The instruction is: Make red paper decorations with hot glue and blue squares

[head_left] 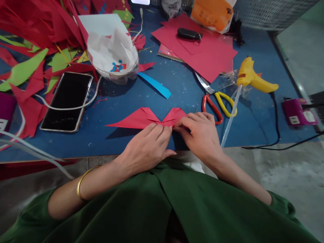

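Note:
A folded red paper piece [136,119] lies at the table's front edge, with a long point to the left and two folded peaks around a central notch. My left hand [149,145] presses its fingers on the paper's lower edge just below the notch. At the right part, my right hand [201,131] pinches the paper between thumb and fingers and covers its right end. Both sets of fingertips nearly meet at the middle. Scissors [212,96] with one red and one yellow handle lie just beyond my right hand.
A yellow glue gun [255,76] with a glue stick lies right, its cord trailing to a purple socket block [300,111]. Red sheets [215,55] carry a black key fob [189,34]. Left are a phone [67,101], white cables, paper scraps and a lined bowl [101,44]. A blue strip [155,85] lies centrally.

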Available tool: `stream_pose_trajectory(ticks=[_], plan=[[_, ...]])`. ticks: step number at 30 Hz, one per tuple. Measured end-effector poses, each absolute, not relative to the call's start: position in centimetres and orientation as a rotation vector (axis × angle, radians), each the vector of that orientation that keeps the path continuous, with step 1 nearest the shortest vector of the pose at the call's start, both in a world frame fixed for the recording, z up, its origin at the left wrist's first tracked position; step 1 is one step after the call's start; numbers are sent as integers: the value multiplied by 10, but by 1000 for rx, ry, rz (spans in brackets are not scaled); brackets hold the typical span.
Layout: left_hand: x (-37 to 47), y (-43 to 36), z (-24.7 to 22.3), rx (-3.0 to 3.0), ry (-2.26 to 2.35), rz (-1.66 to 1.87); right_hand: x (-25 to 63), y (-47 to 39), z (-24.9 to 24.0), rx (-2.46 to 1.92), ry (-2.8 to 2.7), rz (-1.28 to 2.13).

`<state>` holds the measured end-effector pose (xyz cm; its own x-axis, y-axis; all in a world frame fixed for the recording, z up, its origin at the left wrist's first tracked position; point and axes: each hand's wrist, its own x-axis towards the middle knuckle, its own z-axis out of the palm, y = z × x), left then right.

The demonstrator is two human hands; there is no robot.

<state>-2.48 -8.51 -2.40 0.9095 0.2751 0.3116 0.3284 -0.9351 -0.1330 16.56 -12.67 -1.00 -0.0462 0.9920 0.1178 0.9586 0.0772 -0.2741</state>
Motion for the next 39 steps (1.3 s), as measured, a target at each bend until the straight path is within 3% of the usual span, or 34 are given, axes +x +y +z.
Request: stream_pose_trajectory(ticks=[15,39], plan=[[-18,-86,-21,-2881,-421,-355,183,-124,-8,-1934,-2015,340],[4,-91,-22,-2863,-412,-286,211,-130,-8,-1996,-1986,280]])
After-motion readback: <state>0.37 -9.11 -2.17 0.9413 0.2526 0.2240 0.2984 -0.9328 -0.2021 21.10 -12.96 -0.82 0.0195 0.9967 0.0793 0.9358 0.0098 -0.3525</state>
